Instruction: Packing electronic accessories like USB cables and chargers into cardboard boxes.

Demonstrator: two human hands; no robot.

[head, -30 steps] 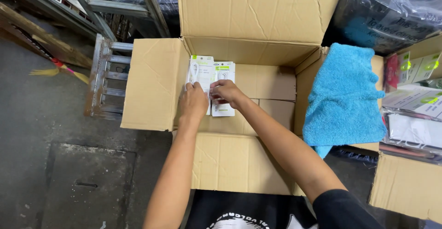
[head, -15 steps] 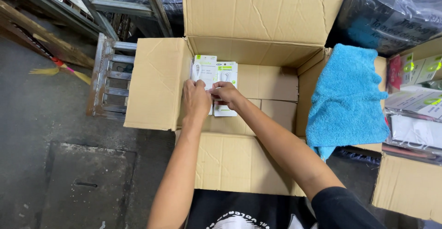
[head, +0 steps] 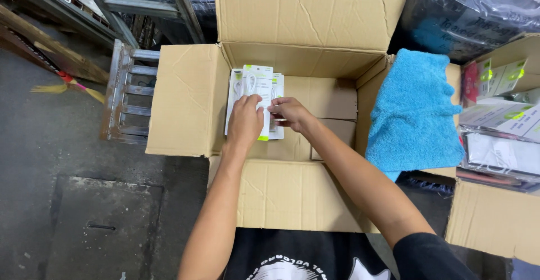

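A large open cardboard box (head: 185,100) stands in front of me with its flaps spread. Inside its left part, a stack of flat white retail packets (head: 256,86) with lime-green trim stands upright. My left hand (head: 244,122) grips the front of the stack from below. My right hand (head: 288,114) pinches the stack's right edge. Smaller brown cartons (head: 326,97) fill the box's right side beneath and beside the packets.
A blue towel (head: 413,111) is draped over the box's right flap. Another carton (head: 500,111) at the right holds more white and green packets. A metal frame (head: 126,97) and a broom (head: 62,83) lie on the concrete floor at the left.
Both hands have shifted slightly lower on the packets and the stack looks more gathered; my view moved a little closer to the box.
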